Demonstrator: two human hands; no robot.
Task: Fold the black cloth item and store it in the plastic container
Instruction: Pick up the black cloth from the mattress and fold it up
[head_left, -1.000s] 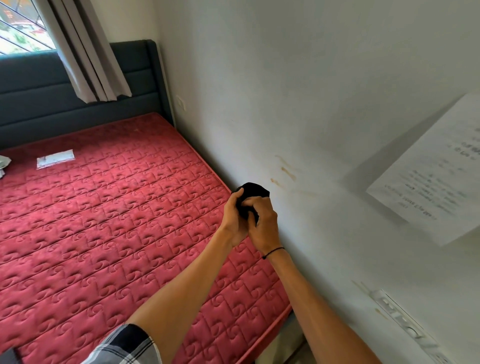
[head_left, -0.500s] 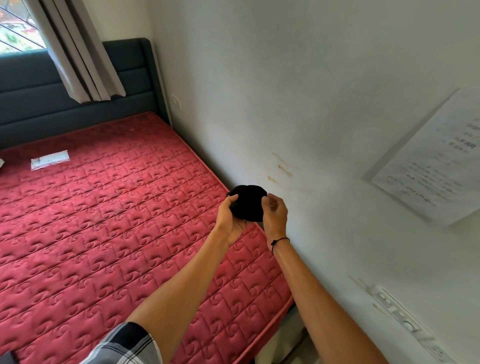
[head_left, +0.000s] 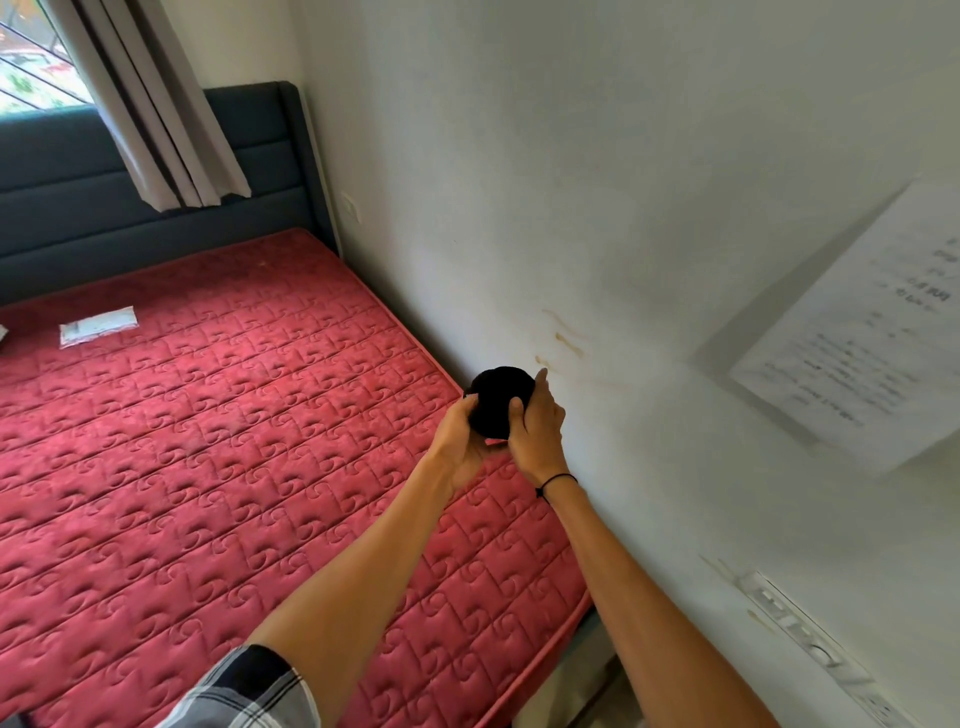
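— Where is the black cloth (head_left: 500, 400) sitting?
— Bundled into a ball, up in the air over the red mattress (head_left: 218, 441), near the wall (head_left: 571, 182).
— And the hands?
— The left hand (head_left: 462, 441) and right hand (head_left: 537, 423) are both gripping it, one on each side.

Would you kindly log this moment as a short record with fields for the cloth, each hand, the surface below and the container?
cloth: black cloth item, bunched into a rounded bundle, held in the air
left hand: left hand cups the bundle's left side
right hand: right hand grips its right side, black band at the wrist
below: red quilted mattress
container: none in view
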